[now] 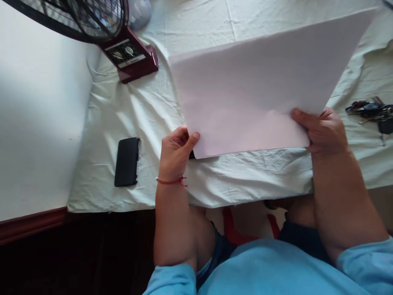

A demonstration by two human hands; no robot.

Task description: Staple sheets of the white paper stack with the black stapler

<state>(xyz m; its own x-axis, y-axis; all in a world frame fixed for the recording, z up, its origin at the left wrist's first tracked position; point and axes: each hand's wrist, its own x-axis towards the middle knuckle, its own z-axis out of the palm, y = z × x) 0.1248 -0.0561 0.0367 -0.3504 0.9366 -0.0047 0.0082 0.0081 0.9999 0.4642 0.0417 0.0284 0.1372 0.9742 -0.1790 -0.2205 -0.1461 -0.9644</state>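
A large white sheet of paper, perhaps more than one layer, is held up at a tilt over the cloth-covered table. My left hand pinches its near left corner, thumb on top and fingers curled underneath. At the near right corner my right hand grips the paper, its thumb lying across the upper face. The fingers of that hand are mostly hidden behind the sheet. Under the near left corner a small dark object peeks out; most of it is covered.
A black phone lies on the pale tablecloth left of my left hand. Behind it stands a dark red fan by the wall. A bunch of keys rests at the right. A translucent rounded object is beside the fan.
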